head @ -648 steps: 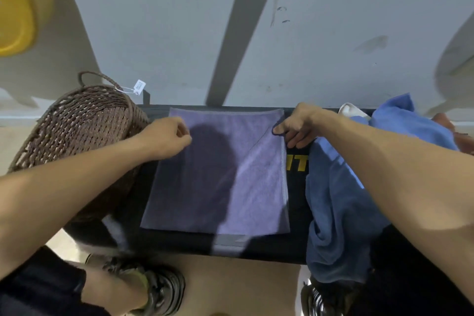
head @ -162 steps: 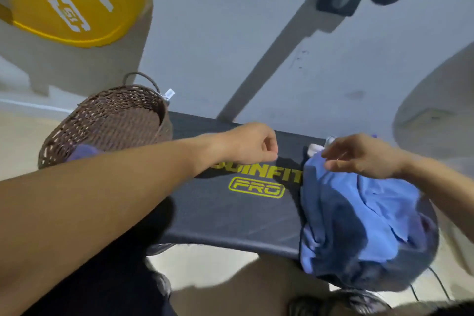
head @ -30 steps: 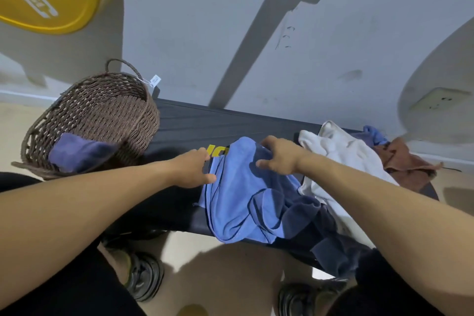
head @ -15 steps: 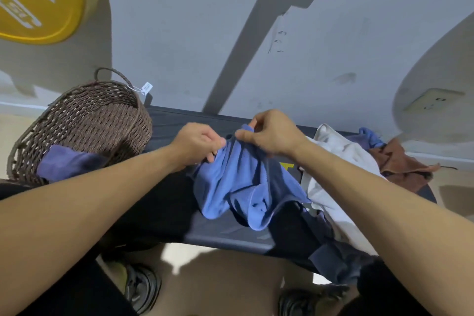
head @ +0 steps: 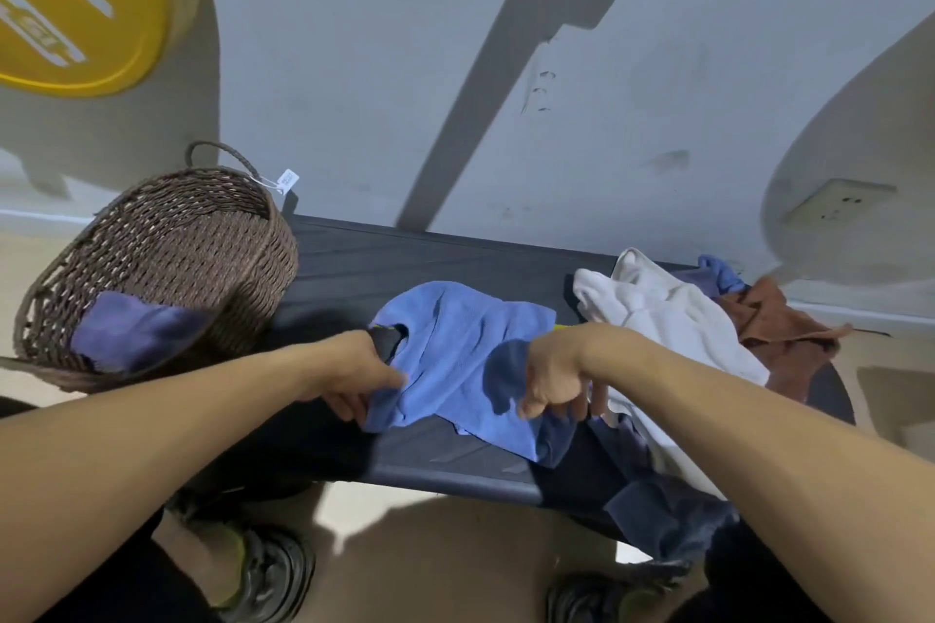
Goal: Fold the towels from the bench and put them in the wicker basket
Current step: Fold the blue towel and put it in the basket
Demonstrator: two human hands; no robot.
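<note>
A blue towel (head: pixel 455 349) lies crumpled in the middle of the black bench (head: pixel 430 258). My left hand (head: pixel 362 377) pinches its near left edge. My right hand (head: pixel 554 377) grips its near right edge with curled fingers. A brown wicker basket (head: pixel 167 248) stands at the bench's left end with a folded purple towel (head: pixel 134 331) inside. A white towel (head: pixel 663 314), a brown towel (head: pixel 779 329) and a bit of another blue towel (head: pixel 721 271) are heaped at the right end. A dark blue towel (head: pixel 663 511) hangs over the near right edge.
A grey wall rises right behind the bench, with a wall socket (head: pixel 835 207) at the right. A yellow weight plate (head: pixel 76 0) hangs at the upper left. My shoes (head: pixel 273 572) stand on the beige floor below the bench's near edge.
Both hands held the blue towel lifted and bunched together half a second ago. Now they have moved apart and down toward me, and the towel lies spread wider on the bench.
</note>
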